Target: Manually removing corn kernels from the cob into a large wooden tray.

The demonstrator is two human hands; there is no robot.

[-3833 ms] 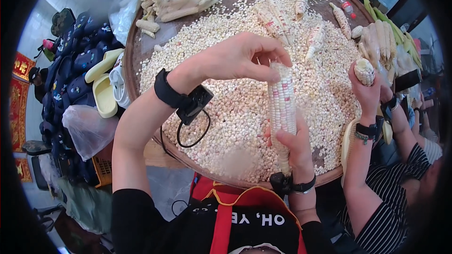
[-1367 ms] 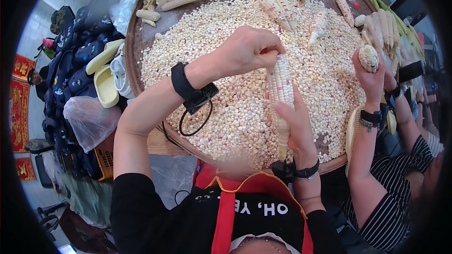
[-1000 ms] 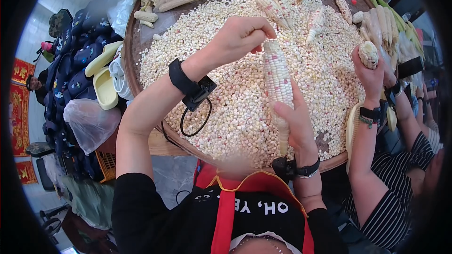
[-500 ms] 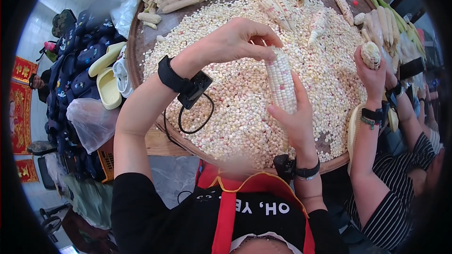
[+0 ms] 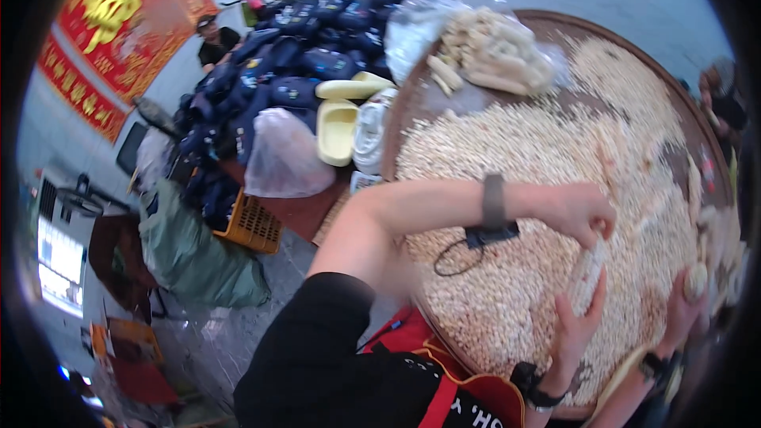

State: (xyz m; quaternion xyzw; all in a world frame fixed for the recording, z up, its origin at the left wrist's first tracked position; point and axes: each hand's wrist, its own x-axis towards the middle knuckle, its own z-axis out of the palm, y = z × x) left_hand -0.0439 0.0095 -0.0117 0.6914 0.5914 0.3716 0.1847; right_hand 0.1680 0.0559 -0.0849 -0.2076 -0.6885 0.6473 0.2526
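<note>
A pale ear of corn [image 5: 587, 279] stands tilted above the table between my hands. My left hand [image 5: 572, 212] is closed, its bent fingers and thumb at the cob's upper end. Lower down, my right hand [image 5: 577, 323] grips the same cob, thumb on one side and fingers on the other. Loose corn kernels [image 5: 499, 277] lie thick over the round brown table [image 5: 396, 123] beneath both hands. Motion blur softens the cob, so single kernels on it are hard to make out.
At the far side of the table lies a plastic bag of bare cobs [image 5: 499, 51]. A co-worker's hand [image 5: 683, 313] holds another ear on the right. Left of the table are yellow slippers [image 5: 338, 131], dark-blue shoes [image 5: 293, 71] in a heap and an orange crate [image 5: 252, 224].
The view has swung to the left, so the table and my hands now appear further right and lower. Both hands remain on the ear of corn.
</note>
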